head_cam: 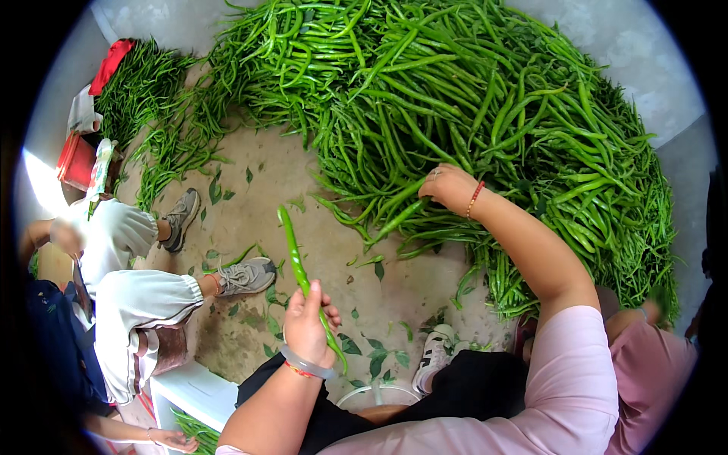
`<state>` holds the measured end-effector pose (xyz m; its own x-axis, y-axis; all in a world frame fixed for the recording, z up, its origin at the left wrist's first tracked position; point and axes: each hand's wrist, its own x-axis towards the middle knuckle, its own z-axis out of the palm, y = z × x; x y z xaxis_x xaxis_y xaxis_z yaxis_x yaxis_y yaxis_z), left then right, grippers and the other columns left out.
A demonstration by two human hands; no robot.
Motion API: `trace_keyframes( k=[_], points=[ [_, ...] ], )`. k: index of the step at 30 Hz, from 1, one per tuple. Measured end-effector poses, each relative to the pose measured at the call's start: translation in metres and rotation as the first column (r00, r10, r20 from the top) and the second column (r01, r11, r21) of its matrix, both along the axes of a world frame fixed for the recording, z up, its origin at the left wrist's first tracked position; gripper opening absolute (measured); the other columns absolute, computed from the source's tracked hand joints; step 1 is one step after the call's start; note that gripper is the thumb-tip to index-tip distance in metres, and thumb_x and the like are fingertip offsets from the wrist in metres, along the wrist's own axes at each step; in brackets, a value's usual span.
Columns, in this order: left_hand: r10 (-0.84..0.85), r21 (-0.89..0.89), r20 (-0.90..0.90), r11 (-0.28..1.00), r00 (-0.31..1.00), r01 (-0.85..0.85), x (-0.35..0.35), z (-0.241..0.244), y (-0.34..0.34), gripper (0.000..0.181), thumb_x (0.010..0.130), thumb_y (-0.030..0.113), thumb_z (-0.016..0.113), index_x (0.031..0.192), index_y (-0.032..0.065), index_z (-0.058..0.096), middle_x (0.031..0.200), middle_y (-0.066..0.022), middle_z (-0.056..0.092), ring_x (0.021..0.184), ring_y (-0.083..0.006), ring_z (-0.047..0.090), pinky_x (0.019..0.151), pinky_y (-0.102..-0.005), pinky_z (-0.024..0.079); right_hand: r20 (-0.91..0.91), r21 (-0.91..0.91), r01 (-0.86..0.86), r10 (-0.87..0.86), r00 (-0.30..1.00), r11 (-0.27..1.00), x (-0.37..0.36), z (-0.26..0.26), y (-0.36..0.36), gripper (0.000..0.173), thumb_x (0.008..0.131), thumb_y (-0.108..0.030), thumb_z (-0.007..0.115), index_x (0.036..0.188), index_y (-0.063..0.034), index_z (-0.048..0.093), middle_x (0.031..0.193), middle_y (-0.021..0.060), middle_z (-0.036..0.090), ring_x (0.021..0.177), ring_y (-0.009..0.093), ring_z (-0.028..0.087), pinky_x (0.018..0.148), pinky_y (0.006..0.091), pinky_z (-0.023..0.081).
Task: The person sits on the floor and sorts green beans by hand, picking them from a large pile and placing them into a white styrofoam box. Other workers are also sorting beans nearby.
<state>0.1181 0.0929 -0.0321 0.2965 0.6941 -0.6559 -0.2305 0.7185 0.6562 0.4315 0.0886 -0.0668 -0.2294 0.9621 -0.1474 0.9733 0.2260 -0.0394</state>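
My left hand [311,327] is closed around a long green chili pepper [296,250], which points up and away from me over the floor. Its thin tip sticks out below the palm. At the near edge of a large heap of green chili peppers [432,102], my right hand [451,189] pinches another pepper [401,219] that slants down to the left. The fingertips of that hand are partly hidden behind the hand and among the peppers.
At left a person in pale trousers [151,304] sits beside a white box [193,392] with peppers [199,435] inside. Another person's sleeve [648,369] shows at right. A red container [77,162] stands far left. Loose leaves [375,355] litter the concrete floor [256,170].
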Motion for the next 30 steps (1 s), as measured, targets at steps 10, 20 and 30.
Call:
trace_keyframes(
  k=[10,20,30],
  points=[
    [-0.015,-0.005,0.070,1.000,0.997,0.015,-0.005,-0.003,0.001,0.018,0.077,0.023,0.050,0.089,0.0092,0.045,0.069,-0.0004,0.047,0.055,-0.0098,0.046,0.047,-0.0204,0.039,-0.770,0.371,0.419,0.023,0.637,0.829,-0.072,0.038,-0.050,0.012,0.070,0.000,0.048,0.081,-0.0039,0.052,0.086,0.0059,0.055,0.081,0.018,0.053,0.071,0.0274,0.043],
    [-0.384,0.176,0.219,0.920,0.897,0.351,0.000,0.002,-0.004,0.027,0.080,0.022,0.044,0.103,0.0066,0.044,0.095,-0.0078,0.051,0.081,-0.0150,0.051,0.070,-0.0256,0.042,-0.795,-0.570,0.191,-0.476,-0.376,0.800,-0.107,0.072,-0.060,0.022,0.076,-0.009,0.050,0.097,-0.0037,0.045,0.085,0.0076,0.055,0.077,0.014,0.053,0.065,0.0258,0.045],
    [-0.495,0.139,0.327,0.868,0.805,0.477,-0.011,0.018,-0.004,0.029,0.080,0.021,0.044,0.107,0.0087,0.041,0.092,-0.0059,0.051,0.068,-0.0104,0.051,0.060,-0.0221,0.042,-0.742,-0.612,0.072,-0.539,-0.399,0.788,-0.145,0.072,-0.061,0.022,0.074,-0.013,0.054,0.094,-0.0044,0.049,0.078,0.0037,0.054,0.069,0.010,0.052,0.060,0.0224,0.043]
  ],
)
